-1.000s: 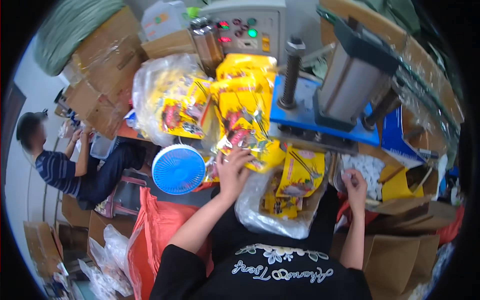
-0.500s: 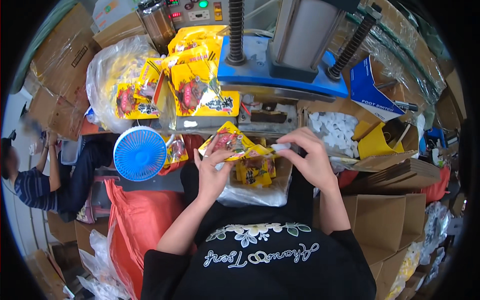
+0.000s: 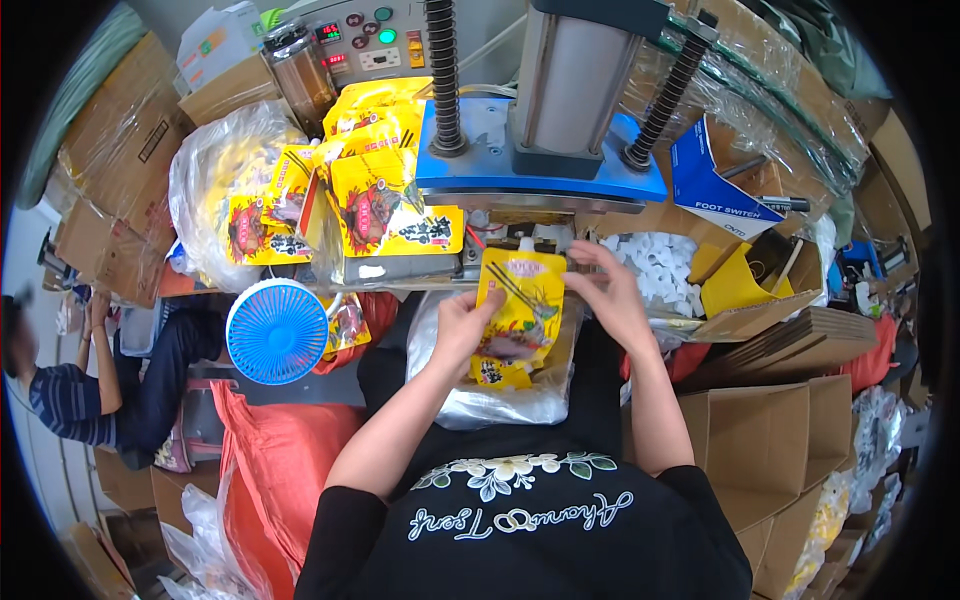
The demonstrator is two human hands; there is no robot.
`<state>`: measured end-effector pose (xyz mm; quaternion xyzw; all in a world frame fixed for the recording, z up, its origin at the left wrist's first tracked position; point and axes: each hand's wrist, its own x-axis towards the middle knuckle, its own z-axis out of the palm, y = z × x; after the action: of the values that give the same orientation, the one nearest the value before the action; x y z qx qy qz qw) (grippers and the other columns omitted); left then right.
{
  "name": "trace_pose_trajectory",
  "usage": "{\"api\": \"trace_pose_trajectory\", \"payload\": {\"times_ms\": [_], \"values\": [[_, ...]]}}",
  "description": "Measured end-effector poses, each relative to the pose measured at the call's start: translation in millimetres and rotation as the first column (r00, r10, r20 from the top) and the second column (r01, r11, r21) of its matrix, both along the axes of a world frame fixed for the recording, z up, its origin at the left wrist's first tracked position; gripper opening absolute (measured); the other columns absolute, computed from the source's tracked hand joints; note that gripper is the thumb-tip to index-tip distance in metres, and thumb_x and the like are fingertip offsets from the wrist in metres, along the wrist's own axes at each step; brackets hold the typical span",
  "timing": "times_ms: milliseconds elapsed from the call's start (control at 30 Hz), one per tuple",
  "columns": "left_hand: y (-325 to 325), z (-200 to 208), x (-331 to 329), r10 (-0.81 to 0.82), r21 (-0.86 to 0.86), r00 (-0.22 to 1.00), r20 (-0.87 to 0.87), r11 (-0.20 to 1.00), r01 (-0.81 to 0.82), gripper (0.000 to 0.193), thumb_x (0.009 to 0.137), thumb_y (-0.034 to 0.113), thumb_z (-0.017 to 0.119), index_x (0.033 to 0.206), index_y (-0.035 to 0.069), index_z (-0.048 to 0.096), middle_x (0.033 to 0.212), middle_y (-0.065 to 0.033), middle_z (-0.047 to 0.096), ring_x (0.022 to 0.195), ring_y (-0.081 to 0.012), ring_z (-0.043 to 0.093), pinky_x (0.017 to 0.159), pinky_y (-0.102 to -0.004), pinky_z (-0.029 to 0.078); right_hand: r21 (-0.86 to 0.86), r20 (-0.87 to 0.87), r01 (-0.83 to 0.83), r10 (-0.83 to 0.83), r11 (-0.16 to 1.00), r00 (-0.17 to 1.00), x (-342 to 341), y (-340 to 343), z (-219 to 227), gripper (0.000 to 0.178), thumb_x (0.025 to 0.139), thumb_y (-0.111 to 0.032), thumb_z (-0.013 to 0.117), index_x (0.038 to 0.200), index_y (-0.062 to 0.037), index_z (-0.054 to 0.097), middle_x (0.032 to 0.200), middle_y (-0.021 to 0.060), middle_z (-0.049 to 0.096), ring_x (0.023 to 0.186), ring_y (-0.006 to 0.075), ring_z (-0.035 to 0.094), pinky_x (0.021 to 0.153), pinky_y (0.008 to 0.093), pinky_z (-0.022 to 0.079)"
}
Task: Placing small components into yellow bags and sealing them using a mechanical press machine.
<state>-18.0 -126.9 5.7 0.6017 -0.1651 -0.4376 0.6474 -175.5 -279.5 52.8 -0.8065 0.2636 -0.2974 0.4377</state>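
Observation:
My left hand [image 3: 458, 332] grips a yellow printed pouch [image 3: 522, 305] by its left edge, thumb on the front. The pouch stands nearly upright above my lap, with a white spout [image 3: 526, 243] at its top edge. Beside the pouch's upper right corner is my right hand [image 3: 615, 305], its fingers apart; its thumb is at the pouch's edge, and I cannot tell whether it touches. Below, a container lined with clear plastic [image 3: 432, 392] holds more yellow pouches [image 3: 500, 374], partly hidden by the held one.
Ahead stands a press with a blue plate [image 3: 540, 180]. White plastic pieces [image 3: 650, 268] lie in a box at right. Stacked yellow pouches [image 3: 375, 195] sit at left, behind a blue fan [image 3: 277, 331]. Another person [image 3: 75, 400] sits far left; cartons [image 3: 760, 440] stand right.
The pouch has turned from lying tilted to upright, its spout now at the top. My right hand has let go of the white piece and opened. The view has shifted slightly.

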Motion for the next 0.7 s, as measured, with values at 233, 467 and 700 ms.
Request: {"api": "trace_pose_trajectory", "payload": {"times_ms": [233,467,700], "values": [[-36,-18,18,0.088,-0.057,0.971,-0.222,0.993,-0.104,0.024,0.087,0.018,0.069,0.086,-0.005,0.07,0.078,-0.0054,0.068,0.064,-0.0073,0.057,0.057,-0.0242,0.042,-0.314,-0.143,0.302,-0.36,0.9,0.922,-32,-39,-13,0.026,0.085,-0.012,0.066,0.11,-0.0023,0.064,0.101,0.0148,0.067,0.085,0.0263,0.066,0.074,0.0347,0.051],[-17,19,55,-0.026,0.002,0.868,0.496,1.0,0.029,0.033,0.088,0.019,0.067,0.113,-0.002,0.064,0.1,-0.013,0.07,0.089,-0.0212,0.067,0.08,-0.0322,0.051,-0.508,-0.177,0.205,-0.334,0.837,0.926,-18,-49,-47,0.019,0.085,-0.007,0.063,0.103,-0.0023,0.064,0.099,0.0149,0.063,0.076,0.029,0.064,0.07,0.0362,0.051],[45,-16,87,-0.05,0.068,0.109,0.993,0.982,-0.174,0.044,0.076,0.013,0.07,0.119,0.014,0.062,0.128,-0.007,0.058,0.129,-0.0255,0.045,0.114,-0.0504,0.015,-0.01,0.01,0.301,-0.301,0.954,0.954,-40,-56,-57,0.016,0.085,-0.005,0.066,0.101,-0.0041,0.064,0.085,0.0001,0.059,0.072,0.0072,0.051,0.063,0.0223,0.043]]}}
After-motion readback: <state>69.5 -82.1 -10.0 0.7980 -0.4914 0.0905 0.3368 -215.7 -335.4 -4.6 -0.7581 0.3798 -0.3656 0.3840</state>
